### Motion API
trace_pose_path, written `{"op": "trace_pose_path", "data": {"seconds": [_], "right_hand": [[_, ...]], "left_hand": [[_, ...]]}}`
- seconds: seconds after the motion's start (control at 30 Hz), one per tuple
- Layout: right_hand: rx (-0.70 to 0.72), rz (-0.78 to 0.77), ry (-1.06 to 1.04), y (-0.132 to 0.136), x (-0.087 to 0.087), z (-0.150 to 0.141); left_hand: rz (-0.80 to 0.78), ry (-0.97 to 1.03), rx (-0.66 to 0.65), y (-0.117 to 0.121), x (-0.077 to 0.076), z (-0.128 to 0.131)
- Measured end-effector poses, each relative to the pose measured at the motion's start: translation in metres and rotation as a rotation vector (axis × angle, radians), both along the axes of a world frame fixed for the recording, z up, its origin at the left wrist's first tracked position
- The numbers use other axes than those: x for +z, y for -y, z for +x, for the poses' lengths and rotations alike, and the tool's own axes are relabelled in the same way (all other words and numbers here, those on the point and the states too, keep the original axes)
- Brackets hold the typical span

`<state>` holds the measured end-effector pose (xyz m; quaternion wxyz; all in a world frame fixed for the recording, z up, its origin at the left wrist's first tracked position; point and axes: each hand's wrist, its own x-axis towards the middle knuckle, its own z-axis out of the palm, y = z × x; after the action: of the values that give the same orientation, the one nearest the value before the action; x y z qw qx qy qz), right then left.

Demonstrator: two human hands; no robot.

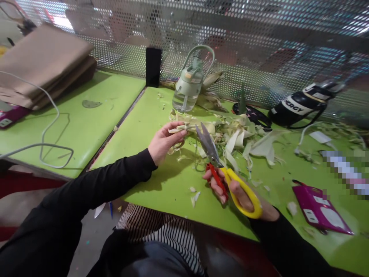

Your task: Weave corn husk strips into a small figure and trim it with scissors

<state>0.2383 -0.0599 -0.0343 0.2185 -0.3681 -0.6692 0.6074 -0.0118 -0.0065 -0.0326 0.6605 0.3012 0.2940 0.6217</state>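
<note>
Striped cloth (pixel 184 238) at lower centre, nearest the camera. Above it, right of centre, scissors (pixel 211 150) with one red and one yellow handle; blades parted in a narrow V, aimed up and left, presumably to keep the edges turned towards the pale strips (pixel 181 127) and off the gripping fingers. Right hand (pixel 240 195): thumb through the yellow loop, fingers curled around the red one, moderately spread by the handles. Left hand (pixel 163 144), near centre: thumb and fingertips pinch the pale strips, ends exposed, likely for a steady hold. Blade tips lie just beside them; contact cannot be confirmed. Magenta pouch (pixel 319 209) at lower right, apart from the work. Beyond the hands, loose husk pieces (pixel 236 138) are heaped on the green table (pixel 161 204), probably within easy reach. Farther back, clear bottle (pixel 187 86), upright; then perforated screen (pixel 245 38) across the top.
</note>
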Motion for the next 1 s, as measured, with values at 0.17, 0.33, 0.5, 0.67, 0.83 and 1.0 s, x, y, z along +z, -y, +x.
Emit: {"op": "trace_pose_path", "data": {"seconds": [0.17,0.33,0.5,0.67,0.83,1.0], "right_hand": [[0.050,-0.042,-0.074,-0.004,-0.013,0.008],[0.065,-0.084,-0.082,-0.006,-0.017,0.013],[0.062,-0.068,-0.060,-0.005,-0.015,0.011],[0.044,-0.048,-0.007,-0.003,-0.007,0.005],[0.007,-0.058,0.006,0.000,-0.001,-0.002],[-0.053,-0.075,0.033,0.000,0.004,-0.009]], "left_hand": [[0.024,-0.011,0.016,-0.003,0.002,-0.003],[0.055,-0.020,0.027,-0.005,0.002,-0.006],[0.088,-0.050,-0.001,-0.005,-0.002,-0.008],[0.128,-0.041,0.014,-0.004,-0.003,-0.007],[0.108,-0.035,0.000,-0.003,-0.004,-0.005],[0.063,-0.034,-0.019,-0.001,-0.005,-0.002]]}}
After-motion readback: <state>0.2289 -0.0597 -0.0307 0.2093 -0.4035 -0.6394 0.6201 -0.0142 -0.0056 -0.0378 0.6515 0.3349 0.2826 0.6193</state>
